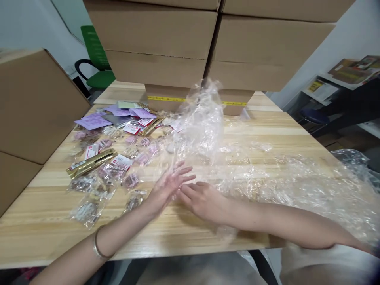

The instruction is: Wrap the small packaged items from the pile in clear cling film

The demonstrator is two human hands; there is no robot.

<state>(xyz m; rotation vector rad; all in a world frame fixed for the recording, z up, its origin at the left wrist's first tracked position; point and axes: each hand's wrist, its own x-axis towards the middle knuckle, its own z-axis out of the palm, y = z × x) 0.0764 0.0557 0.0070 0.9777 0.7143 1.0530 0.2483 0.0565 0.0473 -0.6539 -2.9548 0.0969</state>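
Note:
A crumpled clear plastic bag (204, 122) stands up over the middle of the wooden table, its lower part spreading down to my hands. My left hand (170, 182) is against the plastic, with its fingers stretched out and apart. Beside it, my right hand (202, 200) has its fingers closed in a pinch on the plastic's near edge; the fingertips are partly hidden and slightly blurred. Small clear-wrapped packets with round contents, such as one packet (87, 209), lie to the left of my hands. A long gold packet (92, 163) rests among them.
Large cardboard boxes (160, 35) are stacked at the back, and another box (44, 107) stands on the left. Purple envelopes (93, 120) lie with the packets. Loose plastic film (308, 186) covers the table's right side. A green chair (96, 59) is behind.

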